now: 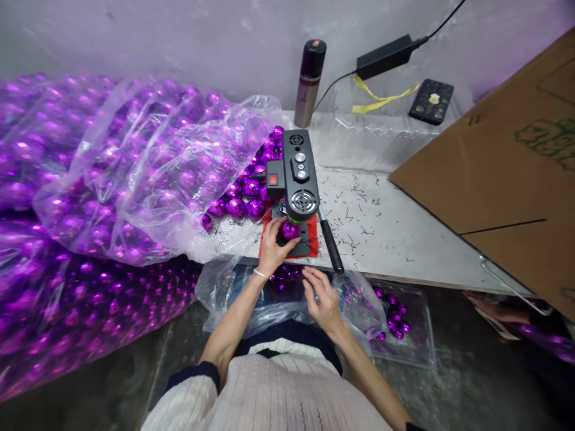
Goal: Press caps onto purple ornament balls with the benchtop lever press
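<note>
My left hand [274, 245] is closed around a shiny purple faceted ball [291, 230], like a bauble, with fingers on its left side and thumb below. The ball sits right under the front end of a black bench-top machine [300, 173], which has round vents, buttons and a red switch. A lever with a black handle [332, 246] slants down at the machine's right. Above the lap, apart from the machine, my right hand [321, 298] has its fingers curled together; something small and silvery shows at them, too small to name. Under both hands lie purple baubles [284, 276] in clear plastic.
Large clear bags of purple balls [112, 155] fill the left, with loose balls [245, 197] spilling beside the machine. Behind stand a tall bottle [309, 84], a black power adapter [386, 57] and a phone [432, 102]. A cardboard box [503, 161] juts in from the right.
</note>
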Action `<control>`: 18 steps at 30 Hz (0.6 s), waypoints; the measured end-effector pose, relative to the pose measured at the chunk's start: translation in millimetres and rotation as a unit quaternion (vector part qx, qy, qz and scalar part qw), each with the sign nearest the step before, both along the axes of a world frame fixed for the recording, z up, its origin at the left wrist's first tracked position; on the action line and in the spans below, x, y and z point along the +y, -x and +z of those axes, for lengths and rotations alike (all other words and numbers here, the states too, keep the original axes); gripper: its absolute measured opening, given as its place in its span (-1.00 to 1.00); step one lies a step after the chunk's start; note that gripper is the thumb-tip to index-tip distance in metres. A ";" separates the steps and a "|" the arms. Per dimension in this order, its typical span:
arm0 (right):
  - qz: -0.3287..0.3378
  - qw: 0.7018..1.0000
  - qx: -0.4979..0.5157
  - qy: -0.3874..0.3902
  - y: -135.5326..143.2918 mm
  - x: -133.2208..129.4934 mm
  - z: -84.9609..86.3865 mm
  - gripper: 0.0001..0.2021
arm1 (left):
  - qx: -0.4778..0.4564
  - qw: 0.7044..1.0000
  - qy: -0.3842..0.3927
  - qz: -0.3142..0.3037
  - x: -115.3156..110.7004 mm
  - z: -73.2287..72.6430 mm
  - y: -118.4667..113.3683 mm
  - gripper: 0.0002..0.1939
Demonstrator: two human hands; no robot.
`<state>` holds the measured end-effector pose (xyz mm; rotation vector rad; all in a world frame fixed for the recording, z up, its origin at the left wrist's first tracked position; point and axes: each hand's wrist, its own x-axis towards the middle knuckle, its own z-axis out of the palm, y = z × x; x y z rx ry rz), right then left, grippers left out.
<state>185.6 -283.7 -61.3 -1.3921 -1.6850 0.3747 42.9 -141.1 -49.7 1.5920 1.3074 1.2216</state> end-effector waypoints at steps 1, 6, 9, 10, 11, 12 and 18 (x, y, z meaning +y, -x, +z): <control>-0.013 1.000 -0.004 -0.008 -4.2 2.6 2.6 -0.62 | -0.005 1.000 0.006 -0.006 0.6 1.1 0.3 -0.35; -0.061 0.996 -0.034 -0.051 -21.6 16.6 19.3 -0.64 | -0.017 0.999 0.022 -0.035 6.8 0.9 4.3 -0.33; -0.098 0.988 -0.038 -0.113 -27.9 27.5 39.5 -0.63 | -0.034 0.998 0.026 -0.037 9.5 -2.5 5.8 -0.32; -0.110 0.983 -0.035 -0.140 -29.3 31.9 47.7 -0.62 | -0.038 0.998 0.025 -0.038 9.9 -3.5 5.9 -0.32; -0.116 0.978 -0.030 -0.168 -30.3 36.8 56.1 -0.58 | -0.040 0.998 0.024 -0.039 10.1 -4.2 6.0 -0.33; -0.113 0.973 -0.023 -0.199 -30.7 42.1 64.6 -0.53 | -0.041 0.998 0.022 -0.041 10.2 -4.7 5.9 -0.33; -0.014 0.954 -0.045 -0.297 -21.0 77.3 108.9 -0.50 | -0.048 0.997 0.038 -0.042 9.1 -2.9 4.5 -0.30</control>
